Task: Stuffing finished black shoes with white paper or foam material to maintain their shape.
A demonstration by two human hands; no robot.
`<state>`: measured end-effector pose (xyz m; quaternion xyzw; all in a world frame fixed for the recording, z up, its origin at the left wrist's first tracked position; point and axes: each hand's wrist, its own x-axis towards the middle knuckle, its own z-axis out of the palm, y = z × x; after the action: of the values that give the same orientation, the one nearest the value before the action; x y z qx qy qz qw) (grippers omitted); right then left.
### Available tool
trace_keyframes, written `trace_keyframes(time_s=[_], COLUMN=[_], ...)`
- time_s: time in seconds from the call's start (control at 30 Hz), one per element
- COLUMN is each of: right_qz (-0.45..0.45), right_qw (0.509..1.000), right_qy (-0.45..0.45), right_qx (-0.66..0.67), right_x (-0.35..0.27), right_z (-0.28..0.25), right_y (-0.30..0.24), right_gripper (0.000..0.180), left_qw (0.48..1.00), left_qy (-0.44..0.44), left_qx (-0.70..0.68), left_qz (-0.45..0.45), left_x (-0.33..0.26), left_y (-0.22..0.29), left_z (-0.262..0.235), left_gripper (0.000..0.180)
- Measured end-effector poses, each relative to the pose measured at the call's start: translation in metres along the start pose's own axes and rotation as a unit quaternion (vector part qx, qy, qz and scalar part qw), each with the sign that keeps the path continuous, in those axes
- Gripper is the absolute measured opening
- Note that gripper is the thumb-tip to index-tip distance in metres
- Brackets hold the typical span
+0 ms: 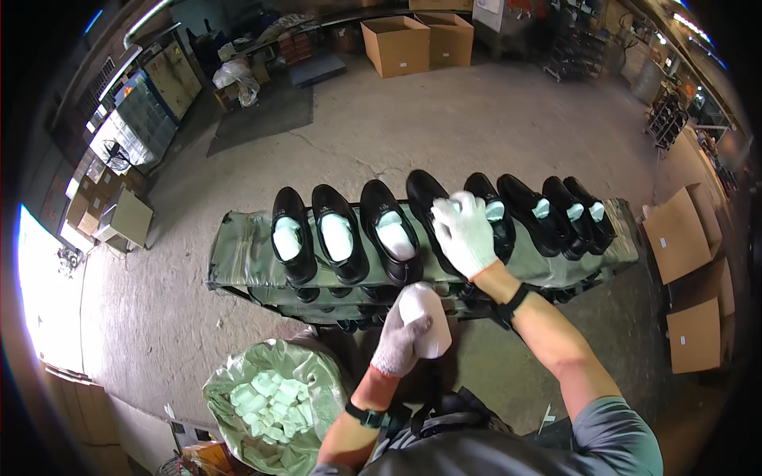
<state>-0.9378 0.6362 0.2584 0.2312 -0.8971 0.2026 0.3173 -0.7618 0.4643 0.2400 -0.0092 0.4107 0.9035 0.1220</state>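
While the gloved right hand presses, fingers spread, on a black shoe at twelve o'clock on the rack, the left hand clamps a white paper wad; a sack of wads sits at seven o'clock.

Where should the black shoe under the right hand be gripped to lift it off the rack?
Probably from above, at the collar. The black shoe rests sole-down on the rack with neighbours close on both sides, so only its open top is free. The right hand already covers that opening.
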Motion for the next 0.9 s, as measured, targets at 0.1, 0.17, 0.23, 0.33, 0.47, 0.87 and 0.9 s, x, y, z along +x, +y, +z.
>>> trace_keyframes(time_s=[0.1,0.17,0.23,0.33,0.47,0.87,0.9], right_qz=[0.033,0.044,0.049,0.074,0.017,0.405,0.387], right_qw=[0.997,0.995,0.996,0.997,0.994,0.563,0.604], right_qy=[-0.06,-0.081,-0.07,-0.013,-0.027,-0.051,0.006], right_qx=[-0.03,-0.043,-0.037,-0.014,-0.105,0.719,0.697], right_x=[-0.015,-0.012,-0.02,-0.026,-0.025,-0.08,-0.069], right_z=[-0.006,0.001,0.008,-0.001,-0.039,-0.164,-0.164], right_y=[-0.002,0.0,0.0,-0.002,0.003,0.021,0.022], right_gripper=[0.03,0.026,0.026,0.024,0.028,0.057,0.059], left_qw=[1.0,0.999,0.999,0.998,0.997,0.956,0.934], left_qy=[0.018,0.047,0.045,0.059,0.074,-0.032,-0.019], left_qx=[0.008,0.014,0.019,0.024,-0.001,0.233,0.281], left_qz=[-0.004,-0.006,-0.004,0.0,-0.01,0.175,0.218], left_x=[-0.018,-0.014,-0.014,-0.008,-0.002,0.059,0.065], left_y=[0.002,0.002,0.004,-0.005,-0.005,-0.06,-0.064], left_z=[-0.005,-0.007,-0.01,-0.015,0.002,0.121,0.123], left_gripper=[0.08,0.08,0.077,0.071,0.066,0.108,0.104])
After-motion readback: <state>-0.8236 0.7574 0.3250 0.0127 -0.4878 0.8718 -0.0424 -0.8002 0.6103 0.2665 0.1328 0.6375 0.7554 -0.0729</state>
